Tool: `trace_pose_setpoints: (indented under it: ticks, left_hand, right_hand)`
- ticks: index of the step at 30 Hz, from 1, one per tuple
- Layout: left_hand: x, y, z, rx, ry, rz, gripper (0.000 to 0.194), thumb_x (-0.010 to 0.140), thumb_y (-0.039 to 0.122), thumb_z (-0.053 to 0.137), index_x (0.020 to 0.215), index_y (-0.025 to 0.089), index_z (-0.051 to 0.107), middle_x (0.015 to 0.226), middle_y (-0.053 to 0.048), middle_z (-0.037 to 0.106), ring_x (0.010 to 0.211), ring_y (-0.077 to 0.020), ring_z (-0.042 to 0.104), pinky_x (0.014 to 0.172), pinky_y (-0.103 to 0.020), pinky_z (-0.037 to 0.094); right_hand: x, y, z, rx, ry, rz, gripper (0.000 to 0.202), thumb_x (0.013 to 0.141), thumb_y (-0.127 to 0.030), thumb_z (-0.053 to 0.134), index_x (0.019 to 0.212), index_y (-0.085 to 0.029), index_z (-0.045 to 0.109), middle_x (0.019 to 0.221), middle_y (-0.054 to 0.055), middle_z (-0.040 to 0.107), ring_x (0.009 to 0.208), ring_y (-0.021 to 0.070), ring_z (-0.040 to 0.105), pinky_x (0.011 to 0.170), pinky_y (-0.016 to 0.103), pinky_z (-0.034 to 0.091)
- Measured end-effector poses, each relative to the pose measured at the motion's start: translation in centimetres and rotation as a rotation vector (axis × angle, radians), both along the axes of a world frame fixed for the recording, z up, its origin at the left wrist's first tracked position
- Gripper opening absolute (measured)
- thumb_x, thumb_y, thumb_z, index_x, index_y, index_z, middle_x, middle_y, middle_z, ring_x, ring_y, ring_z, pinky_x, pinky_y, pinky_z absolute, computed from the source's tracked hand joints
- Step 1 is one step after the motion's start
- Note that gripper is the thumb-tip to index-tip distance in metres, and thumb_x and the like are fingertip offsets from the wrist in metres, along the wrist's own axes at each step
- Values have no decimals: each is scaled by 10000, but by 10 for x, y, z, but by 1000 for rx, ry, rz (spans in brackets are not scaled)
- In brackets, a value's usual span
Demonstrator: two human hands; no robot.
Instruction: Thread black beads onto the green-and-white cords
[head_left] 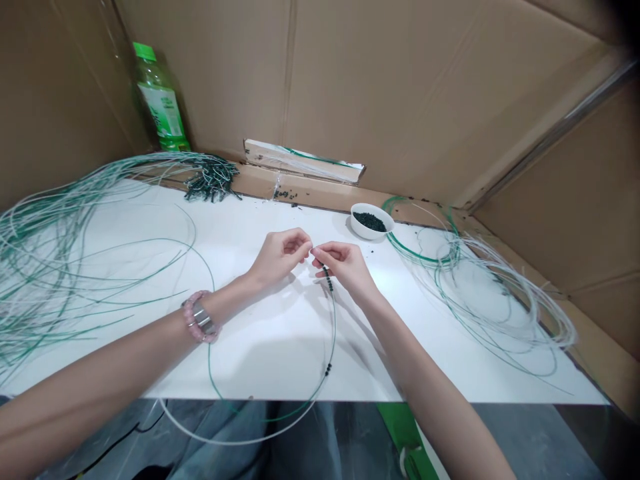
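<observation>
Head view: the right hand's grip (345,263) pinches the beaded strand (333,320), which loops down past the near edge of the white worktop (280,320); the left hand's grip (284,254) is closed beside it, contents indiscernible.

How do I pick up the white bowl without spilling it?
I'd pinch the white bowl by its near left rim, coming from the near left. Green loops lie close by on its right, so that side could snag. It stands upright and open, with dark beads inside, so keeping it level seems safest.
</observation>
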State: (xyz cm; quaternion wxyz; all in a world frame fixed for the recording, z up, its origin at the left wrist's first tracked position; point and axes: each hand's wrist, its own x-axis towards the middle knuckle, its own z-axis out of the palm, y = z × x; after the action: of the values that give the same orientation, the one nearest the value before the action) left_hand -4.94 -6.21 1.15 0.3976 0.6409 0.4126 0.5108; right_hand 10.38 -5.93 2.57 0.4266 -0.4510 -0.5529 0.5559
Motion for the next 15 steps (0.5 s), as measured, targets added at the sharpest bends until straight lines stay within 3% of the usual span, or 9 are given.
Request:
trace_pose_setpoints:
  ticks: [5,9,12,15]
  left_hand:
    - [-3,1,-1,-26,-20,-20,187,776,319,634,721,141,622,654,-1,606,613,-90,537,587,-191,407]
    - [-5,19,-3,-110,-108,-22,317,765,451,603,770,137,646,664,-19,617,596,-106,551,601,-221,447]
    - [5,40,-3,-109,-76,-78,335,743,456,600,738,126,655,630,-26,608,568,-115,542,562,-232,436]
    - [26,49,-4,-63,-31,-187,254,600,367,737,629,133,644,619,-24,611,601,-133,548,551,-236,420]
  right_hand:
    - [-2,1,-6,68,37,-26,260,640,-396,739,688,-147,679,597,7,624,596,121,595,467,208,513]
    - [-3,2,-3,122,114,-83,265,628,-413,738,665,-162,660,584,0,610,593,123,591,483,213,519]
    - [-4,0,5,152,184,-116,302,611,-461,739,679,-179,658,597,1,619,604,135,600,530,246,544]
    - [-5,-4,11,171,232,-119,324,602,-500,739,676,-197,653,611,8,627,611,152,611,564,282,555]
